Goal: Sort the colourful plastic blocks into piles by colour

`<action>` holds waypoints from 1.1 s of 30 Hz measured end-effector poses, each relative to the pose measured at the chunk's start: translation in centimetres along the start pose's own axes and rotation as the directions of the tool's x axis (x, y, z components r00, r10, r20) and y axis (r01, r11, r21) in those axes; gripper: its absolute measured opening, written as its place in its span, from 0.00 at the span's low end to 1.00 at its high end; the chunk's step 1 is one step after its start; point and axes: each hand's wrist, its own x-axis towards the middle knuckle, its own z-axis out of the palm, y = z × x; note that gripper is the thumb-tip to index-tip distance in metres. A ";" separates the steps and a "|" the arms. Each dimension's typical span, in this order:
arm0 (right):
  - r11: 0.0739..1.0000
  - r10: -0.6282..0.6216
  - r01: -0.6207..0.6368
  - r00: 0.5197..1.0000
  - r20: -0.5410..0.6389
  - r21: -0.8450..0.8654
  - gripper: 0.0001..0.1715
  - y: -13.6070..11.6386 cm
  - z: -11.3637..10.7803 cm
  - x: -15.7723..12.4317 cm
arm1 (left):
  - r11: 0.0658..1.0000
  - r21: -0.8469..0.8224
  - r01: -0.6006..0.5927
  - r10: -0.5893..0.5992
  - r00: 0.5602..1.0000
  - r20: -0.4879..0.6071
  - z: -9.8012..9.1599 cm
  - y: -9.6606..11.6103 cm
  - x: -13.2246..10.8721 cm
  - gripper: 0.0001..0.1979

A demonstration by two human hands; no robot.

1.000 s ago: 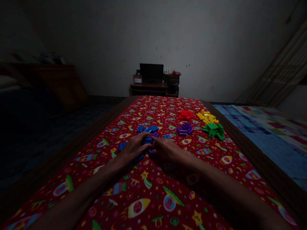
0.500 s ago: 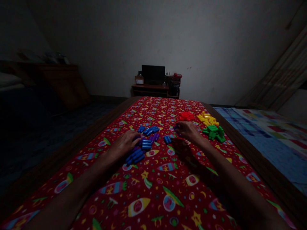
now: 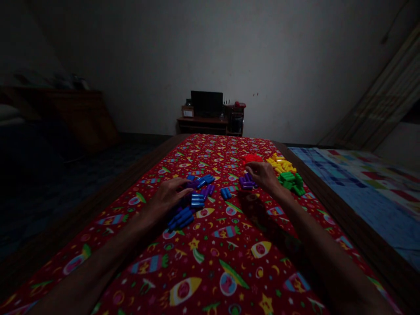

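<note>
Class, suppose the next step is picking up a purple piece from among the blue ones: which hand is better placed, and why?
Left, probably: the left hand is close beside the purple pieces among the blue pieces, while the right hand is farther off, near the separate purple pile.

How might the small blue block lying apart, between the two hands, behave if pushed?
The blue block looks stiff, given its glossy, plastic-like ribs. It would probably slide rather than roll, since those ribs lie side by side. Being small, it's likely light.

The left grip (image 3: 169, 192) partly hides purple pieces (image 3: 192, 184); the bottom edge cuts both forearms (image 3: 111, 247)
</note>
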 end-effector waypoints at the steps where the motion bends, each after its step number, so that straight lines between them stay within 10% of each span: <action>1: 0.994 -0.045 0.043 0.999 0.022 0.101 0.15 -1.2 0.2 -0.2 | 1.000 -0.026 -0.012 0.012 1.000 -0.003 0.1 0.4 -0.1 0.17; 5: 0.895 -0.329 0.259 0.933 0.146 0.362 0.17 -6.2 2.2 -2.0 | 0.986 -0.133 -0.097 0.105 0.993 0.051 0.8 2.5 -1.0 0.14; 9: 0.892 -0.430 0.376 0.878 0.211 0.252 0.13 -8.0 4.0 -3.4 | 0.974 -0.182 -0.138 0.156 0.983 0.092 1.4 3.9 -1.7 0.11; 16: 0.991 -0.089 0.081 0.993 0.074 0.106 0.15 -1.5 1.1 -0.5 | 0.992 -0.014 -0.126 0.127 0.986 0.106 -0.2 0.7 -0.5 0.15; 22: 0.981 0.184 -0.187 0.981 -0.066 -0.059 0.19 4.1 0.6 -0.3 | 0.986 0.160 -0.051 0.010 0.969 0.246 0.1 -1.9 0.2 0.16; 28: 0.946 0.257 -0.258 0.966 -0.033 -0.195 0.16 3.8 0.6 -0.5 | 0.976 0.216 0.024 -0.091 0.948 0.306 1.1 -1.0 0.1 0.18; 33: 0.998 0.044 -0.046 0.998 -0.034 -0.054 0.15 -0.2 0.5 -0.3 | 0.990 0.136 0.022 -0.045 0.984 0.174 0.4 -0.4 0.0 0.15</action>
